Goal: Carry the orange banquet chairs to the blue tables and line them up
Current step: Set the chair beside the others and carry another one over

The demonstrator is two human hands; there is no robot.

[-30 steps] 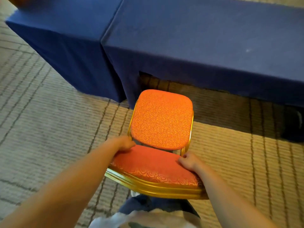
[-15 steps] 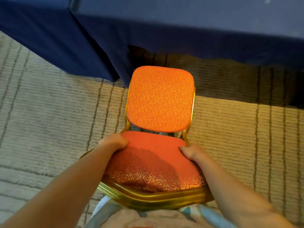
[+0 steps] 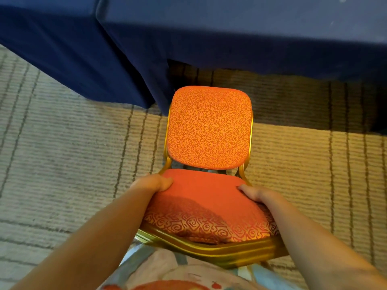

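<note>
We hold the orange banquet chair point(image 3: 209, 130) by its seat cushion, our left hand point(image 3: 152, 183) curled over the cushion's left edge and our right hand point(image 3: 257, 194) curled over its right edge. The chair is just in front of our torso, its gold frame point(image 3: 209, 250) nearest us and its patterned backrest pointing away, its top close to where the left blue table point(image 3: 62, 49) and the right blue table point(image 3: 251, 28) meet. Striped beige carpet point(image 3: 62, 164) spreads beneath, and we cannot tell whether the chair's legs touch it.
</note>
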